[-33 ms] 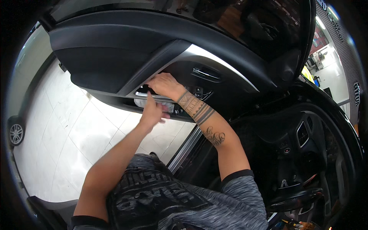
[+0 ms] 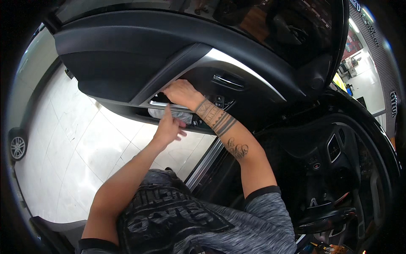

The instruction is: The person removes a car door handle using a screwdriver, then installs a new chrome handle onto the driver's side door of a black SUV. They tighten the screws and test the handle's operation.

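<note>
In front of me is the inner side of an open car door (image 2: 110,59), black with silver trim. My right hand (image 2: 182,94) is closed at the edge of the armrest trim (image 2: 158,103), beside the dark opening in it. Some of its fingertips are hidden behind the edge. Just below, my left hand (image 2: 169,129) has its index finger stretched up toward the silver strip. Its other fingers are loosely bent and apart, and slightly blurred, with nothing in them. Behind that hand, a pale, crumpled-looking item (image 2: 158,113) lies in the door pocket.
Right of my right hand are the window switches (image 2: 219,101) and the inner door handle (image 2: 228,81). The steering wheel (image 2: 325,220) and dashboard lie at the lower right. Pale floor tiles (image 2: 76,148) spread below the door, with another car's wheel (image 2: 18,144) at the far left.
My left hand has shifted slightly down and right, its index fingertip lower against the trim. My right hand stays at the armrest trim almost unmoved.
</note>
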Demonstrator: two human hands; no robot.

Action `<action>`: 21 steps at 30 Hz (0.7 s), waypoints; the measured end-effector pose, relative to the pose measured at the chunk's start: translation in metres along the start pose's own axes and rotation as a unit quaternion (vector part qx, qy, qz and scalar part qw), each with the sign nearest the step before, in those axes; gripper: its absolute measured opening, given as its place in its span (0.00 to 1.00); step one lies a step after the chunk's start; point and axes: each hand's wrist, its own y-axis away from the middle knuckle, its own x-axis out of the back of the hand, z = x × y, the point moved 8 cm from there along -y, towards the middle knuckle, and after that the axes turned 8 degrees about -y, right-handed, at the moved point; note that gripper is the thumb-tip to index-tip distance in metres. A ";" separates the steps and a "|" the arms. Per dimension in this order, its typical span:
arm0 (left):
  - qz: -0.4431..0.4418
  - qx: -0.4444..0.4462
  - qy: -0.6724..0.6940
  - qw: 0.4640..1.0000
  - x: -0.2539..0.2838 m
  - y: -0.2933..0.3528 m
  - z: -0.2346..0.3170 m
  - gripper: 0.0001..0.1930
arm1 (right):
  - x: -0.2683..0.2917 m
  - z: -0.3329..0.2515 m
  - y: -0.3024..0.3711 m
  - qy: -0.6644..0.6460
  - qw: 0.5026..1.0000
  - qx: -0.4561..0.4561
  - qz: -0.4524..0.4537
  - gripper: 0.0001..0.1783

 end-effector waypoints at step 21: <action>0.014 -0.053 0.193 0.980 0.037 -0.038 -0.013 0.34 | -0.040 0.006 -0.022 0.085 0.996 0.029 -0.012 0.14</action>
